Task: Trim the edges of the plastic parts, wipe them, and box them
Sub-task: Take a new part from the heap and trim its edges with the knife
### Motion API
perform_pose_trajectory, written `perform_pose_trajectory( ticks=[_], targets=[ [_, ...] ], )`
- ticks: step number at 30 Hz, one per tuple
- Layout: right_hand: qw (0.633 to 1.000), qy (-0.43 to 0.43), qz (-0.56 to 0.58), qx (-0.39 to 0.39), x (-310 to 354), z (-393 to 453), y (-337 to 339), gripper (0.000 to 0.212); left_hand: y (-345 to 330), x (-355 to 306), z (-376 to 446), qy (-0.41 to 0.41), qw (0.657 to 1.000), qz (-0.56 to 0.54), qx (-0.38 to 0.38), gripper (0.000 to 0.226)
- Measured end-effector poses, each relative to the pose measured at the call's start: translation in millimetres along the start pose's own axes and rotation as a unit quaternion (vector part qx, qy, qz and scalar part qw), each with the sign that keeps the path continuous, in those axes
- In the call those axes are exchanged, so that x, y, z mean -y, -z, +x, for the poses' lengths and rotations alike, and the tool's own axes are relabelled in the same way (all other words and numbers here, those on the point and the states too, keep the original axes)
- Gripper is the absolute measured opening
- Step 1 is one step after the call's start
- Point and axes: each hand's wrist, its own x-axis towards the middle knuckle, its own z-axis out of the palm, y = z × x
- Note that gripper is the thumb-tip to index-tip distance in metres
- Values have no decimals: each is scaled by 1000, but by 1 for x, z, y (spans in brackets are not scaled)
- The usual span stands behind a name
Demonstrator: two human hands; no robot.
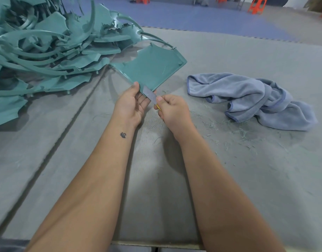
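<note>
Part held at its near corner, blade on the edge

Part (pixel 153 67), a flat teal plastic panel, sits just above our two hands at the middle of the desk (pixel 229 179). Nearest us, our bare forearms reach forward over the grey surface. Our left hand (pixel 131 104) holds the part's near corner, thumb on top and fingers underneath. Our right hand (pixel 172 109) is curled around a knife (pixel 150 94) with a yellow handle, its grey blade lying against the part's near edge beside our left thumb. Thin teal shavings (pixel 234 131) lie scattered on the desk to the right of our right hand. Beyond them a crumpled blue cloth (pixel 251 99) lies on the desk, apart from the part. Farther off on the left is a pile (pixel 47 48) of teal plastic pieces. Orange stools (pixel 256 5) stand on the floor in the distance.
</note>
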Motion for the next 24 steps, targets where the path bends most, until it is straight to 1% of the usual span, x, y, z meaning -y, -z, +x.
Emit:
perform_pose_trajectory(
  ticks=[13,14,16,17,18,21,23,24],
  targets=[
    [999,22,-9,-42,2,1,1,40,1,1,2,-11,999,51,2,21],
    [998,10,8,-64,3,1,3,39,1,0,0,-10,998,55,2,21],
    [987,-37,108,-113,4,5,10,36,2,-3,-3,-8,998,68,5,22],
    [979,-54,155,-122,6,6,14,34,3,-4,-4,-9,997,72,6,22],
    [975,-62,176,-123,6,6,17,33,4,-5,-6,-9,997,73,7,21],
    [973,-65,188,-115,7,5,18,34,5,-7,-10,-9,998,67,8,19],
    [978,-42,185,-85,7,2,18,34,4,-7,-10,-7,998,56,6,17],
    [984,-23,169,-54,6,0,18,34,4,-7,-10,-7,999,53,4,16]
  ],
)
